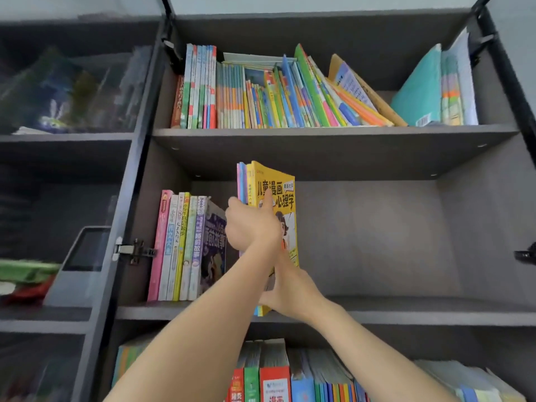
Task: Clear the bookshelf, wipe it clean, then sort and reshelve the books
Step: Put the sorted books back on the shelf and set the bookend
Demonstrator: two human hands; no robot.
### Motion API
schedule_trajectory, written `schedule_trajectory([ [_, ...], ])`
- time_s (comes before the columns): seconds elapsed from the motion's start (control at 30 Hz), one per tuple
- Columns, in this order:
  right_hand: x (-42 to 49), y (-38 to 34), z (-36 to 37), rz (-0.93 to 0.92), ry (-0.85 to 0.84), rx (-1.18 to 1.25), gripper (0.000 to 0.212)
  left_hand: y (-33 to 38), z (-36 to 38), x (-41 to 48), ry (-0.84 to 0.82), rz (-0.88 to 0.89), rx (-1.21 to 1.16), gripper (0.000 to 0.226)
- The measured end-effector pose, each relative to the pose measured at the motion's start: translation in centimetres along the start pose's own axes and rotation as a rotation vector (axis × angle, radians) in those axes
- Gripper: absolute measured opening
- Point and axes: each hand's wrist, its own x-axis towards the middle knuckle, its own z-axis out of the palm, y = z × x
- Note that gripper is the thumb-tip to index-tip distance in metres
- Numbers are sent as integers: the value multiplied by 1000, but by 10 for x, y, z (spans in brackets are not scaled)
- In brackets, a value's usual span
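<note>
Head view: middle shelf [406, 310] carries an upright row [179, 248] at far left. Just right of it, left hand [249, 224] grips a stack [275, 204] of thin paperbacks, fingers wrapped round the spines, thumb on the yellow cover. Right hand [290, 294] lies flat on the lower cover, fingers straight. Stack stands upright at the shelf's front lip; contact unclear. Judgement: light, floppy, glossy covers likely to slide apart, so squeeze both faces low and support the bottom edge.
</note>
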Motion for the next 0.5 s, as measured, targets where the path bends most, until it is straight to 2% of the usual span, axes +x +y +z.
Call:
schedule_trajectory([
  [0.1,5,17,8,49,-17,134,91,-5,16,-2,-93,37,127,55],
  [0.23,11,33,6,72,-75,287,95,-18,20,0,-211,156,232,57],
  [0.4,10,42,5,46,-76,438,86,-54,-5,5,-619,191,-34,60],
  [0.5,9,46,5,26,-73,479,79,-71,-19,6,-741,221,-155,47],
])
